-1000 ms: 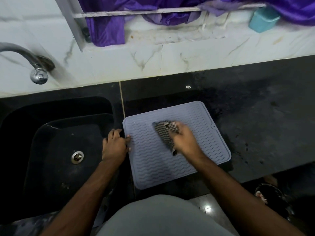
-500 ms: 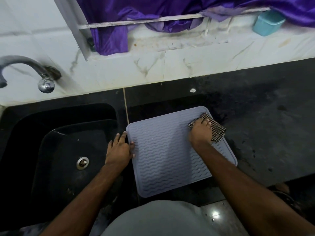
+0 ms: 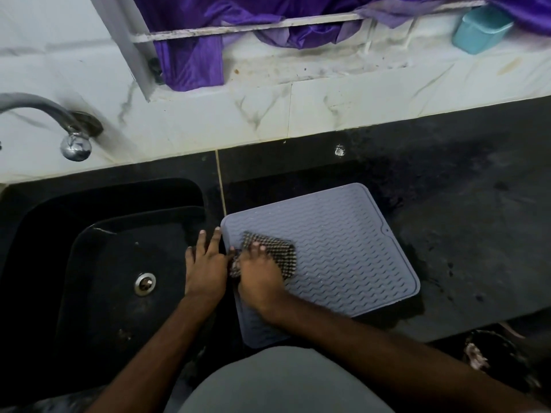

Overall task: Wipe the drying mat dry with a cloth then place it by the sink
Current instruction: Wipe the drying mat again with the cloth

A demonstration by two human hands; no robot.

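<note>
A grey ribbed drying mat [image 3: 343, 248] lies flat on the black counter just right of the sink [image 3: 125, 263]. A checked cloth [image 3: 280, 254] sits on the mat's left part. My right hand [image 3: 261, 275] presses down on the cloth with fingers spread over it, hiding its near half. My left hand [image 3: 205, 263] lies flat on the counter strip between sink and mat, fingertips touching the mat's left edge.
A metal tap [image 3: 59, 123] juts from the tiled wall over the sink. Purple fabric [image 3: 193, 61] hangs from a ledge behind, beside a teal cup [image 3: 480, 28]. The black counter [image 3: 462, 219] extends to the right of the mat.
My right hand has swept the cloth from the mat's far right corner across to its left side. The left hand has stayed at the mat's left edge.
</note>
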